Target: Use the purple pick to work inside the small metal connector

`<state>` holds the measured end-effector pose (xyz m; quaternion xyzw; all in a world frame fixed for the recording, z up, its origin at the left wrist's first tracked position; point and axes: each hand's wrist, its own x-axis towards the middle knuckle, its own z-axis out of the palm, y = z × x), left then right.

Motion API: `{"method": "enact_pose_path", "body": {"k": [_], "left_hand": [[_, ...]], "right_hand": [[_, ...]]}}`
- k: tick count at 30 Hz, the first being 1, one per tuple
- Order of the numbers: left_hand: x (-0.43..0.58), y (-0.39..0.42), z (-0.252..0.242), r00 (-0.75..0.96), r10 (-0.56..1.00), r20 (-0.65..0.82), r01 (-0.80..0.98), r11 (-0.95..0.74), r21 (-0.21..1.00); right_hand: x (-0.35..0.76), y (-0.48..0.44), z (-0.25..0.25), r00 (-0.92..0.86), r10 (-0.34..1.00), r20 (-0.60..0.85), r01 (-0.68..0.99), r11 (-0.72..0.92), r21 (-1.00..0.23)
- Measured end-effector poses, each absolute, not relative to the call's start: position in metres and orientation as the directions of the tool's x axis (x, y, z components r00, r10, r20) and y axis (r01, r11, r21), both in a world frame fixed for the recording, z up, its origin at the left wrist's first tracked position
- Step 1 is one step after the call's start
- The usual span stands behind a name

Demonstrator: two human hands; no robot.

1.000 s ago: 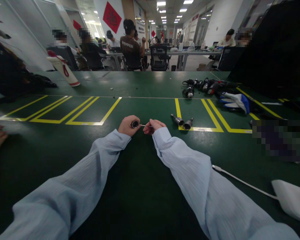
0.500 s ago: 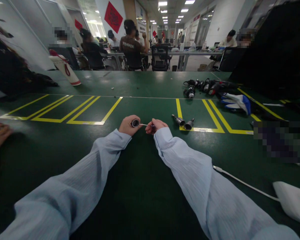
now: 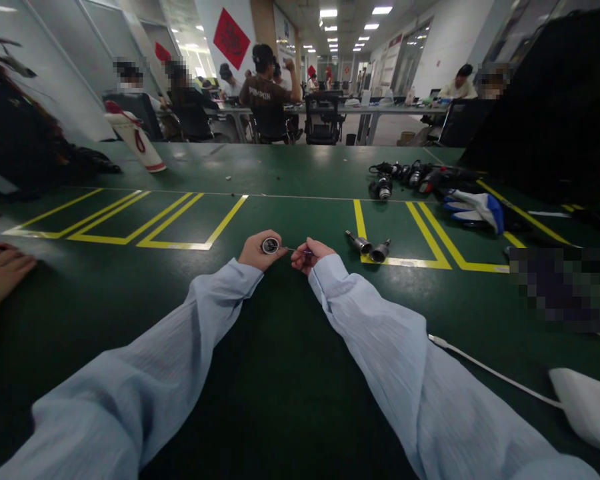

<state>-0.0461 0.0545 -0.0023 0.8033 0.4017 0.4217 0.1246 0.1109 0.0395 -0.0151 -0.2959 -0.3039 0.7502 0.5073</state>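
My left hand (image 3: 258, 251) is closed round a metal socket (image 3: 271, 246), its round end facing me with a dark inside and a bright rim. My right hand (image 3: 314, 255) pinches a thin-shafted tool (image 3: 308, 253), its handle dark between the fingers; whether it is a small screwdriver I cannot tell. The thin shaft points left to the fingers of my left hand beside the socket. Whether its tip touches the socket is unclear. Right of my hands, two similar metal sockets with narrow shanks, one left (image 3: 359, 242) and one right (image 3: 381, 251), lie close together on the green table.
Yellow tape boxes (image 3: 174, 246) mark the green table (image 3: 280, 373). Dark tools (image 3: 383, 188) and blue-white gloves (image 3: 473, 210) lie far right. A white charger (image 3: 587, 407) with cable sits right. A cup (image 3: 139, 143) stands back left; another person's hand (image 3: 5, 270) rests at left.
My hands stay close together, and the socket's round end now faces me slightly more. The shaft between my hands shows thinner and fainter. The whole view has shifted slightly.
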Motion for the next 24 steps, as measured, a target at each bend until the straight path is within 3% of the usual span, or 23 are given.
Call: {"method": "enact_pose_path", "body": {"k": [3, 11, 19, 24], "left_hand": [[-0.0458, 0.0538, -0.0016, 0.299, 0.781, 0.548, 0.532, -0.613, 0.584], [-0.0444, 0.0536, -0.0036, 0.336, 0.767, 0.547, 0.585, -0.625, 0.517], [-0.0445, 0.0510, -0.0007, 0.317, 0.800, 0.509, 0.504, -0.597, 0.624], [-0.0445, 0.0523, -0.0026, 0.315, 0.776, 0.546, 0.574, -0.614, 0.542]], "right_hand": [[0.1091, 0.0411, -0.0181, -0.308, 0.945, -0.112, -0.580, -0.280, -0.765], [0.1065, 0.0368, -0.0187, -0.286, 0.958, -0.035, -0.585, -0.203, -0.785], [0.1078, 0.0382, -0.0203, -0.330, 0.942, -0.058, -0.593, -0.254, -0.764], [0.1121, 0.0347, -0.0174, -0.266, 0.963, -0.031, -0.593, -0.189, -0.782]]}}
